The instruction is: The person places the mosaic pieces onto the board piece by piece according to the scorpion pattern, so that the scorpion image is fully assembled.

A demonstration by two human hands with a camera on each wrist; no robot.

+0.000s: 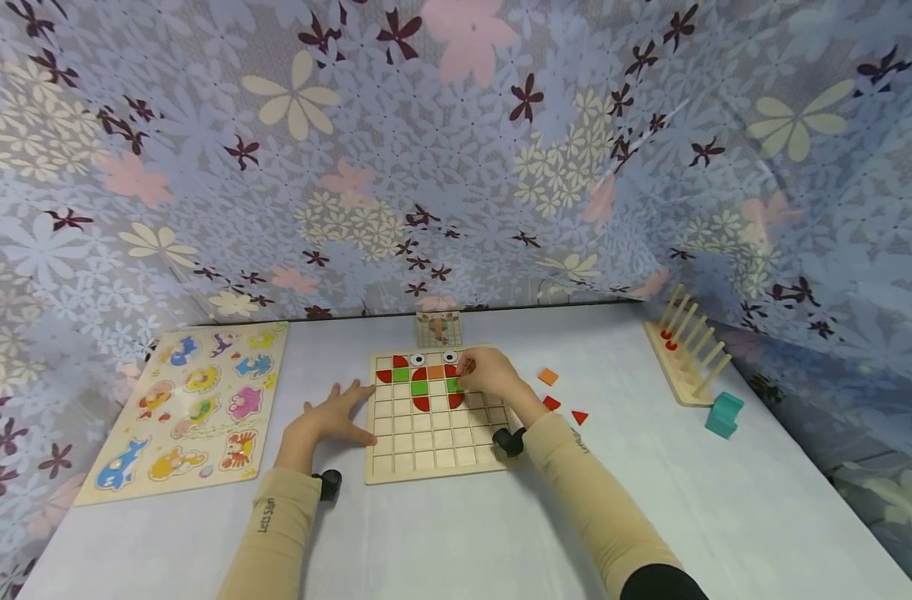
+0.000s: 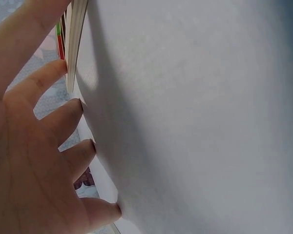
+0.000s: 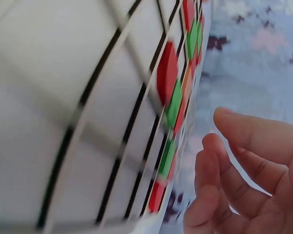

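A wooden grid board (image 1: pixel 426 442) lies on the table, with red, green and orange tiles and two eye tiles in its upper rows. My left hand (image 1: pixel 334 417) is spread at the board's left edge, its thumb and a finger touching the rim. Over the upper right of the grid, my right hand (image 1: pixel 493 373) has its fingers bent beside a green tile (image 1: pixel 454 385). In the right wrist view, a gap shows between thumb and fingers, and no piece is visible there. A red tile (image 3: pixel 168 75) sits on the grid.
A small picture card (image 1: pixel 438 331) stands behind the board. An orange square (image 1: pixel 548 377) and red pieces (image 1: pixel 579 417) lie to the right. Farther right are a peg stand (image 1: pixel 684 367) and a teal block (image 1: pixel 724 414). An animal puzzle board (image 1: pixel 201 408) lies at left.
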